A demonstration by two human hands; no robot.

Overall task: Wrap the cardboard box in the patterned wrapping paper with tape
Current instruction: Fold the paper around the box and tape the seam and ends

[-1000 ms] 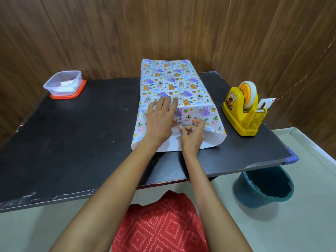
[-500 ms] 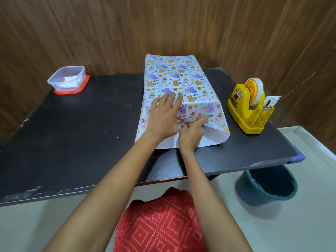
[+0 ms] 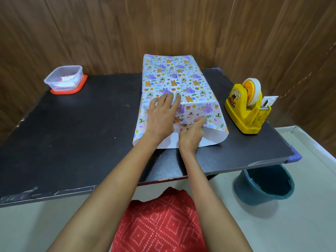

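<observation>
The patterned wrapping paper (image 3: 178, 82) lies draped over the cardboard box on the black table (image 3: 81, 133); the box itself is hidden under it. My left hand (image 3: 161, 115) rests flat on the paper's near part, fingers straight, holding it down. My right hand (image 3: 190, 131) sits just right of it at the paper's near hanging edge, fingers curled, pinching that edge or something small against it. The white underside of the paper (image 3: 211, 139) shows below the hands. A yellow tape dispenser (image 3: 247, 108) with a white roll stands to the right of the paper.
A clear plastic container on an orange lid (image 3: 65, 80) stands at the table's far left. A teal bucket (image 3: 263, 184) sits on the floor under the table's right corner. Wooden wall panels close off the back. Red patterned cloth (image 3: 160, 222) covers my lap.
My right hand has shifted slightly forward to the paper's near edge, next to my left hand, which keeps its place on the paper. The view has tilted a little.
</observation>
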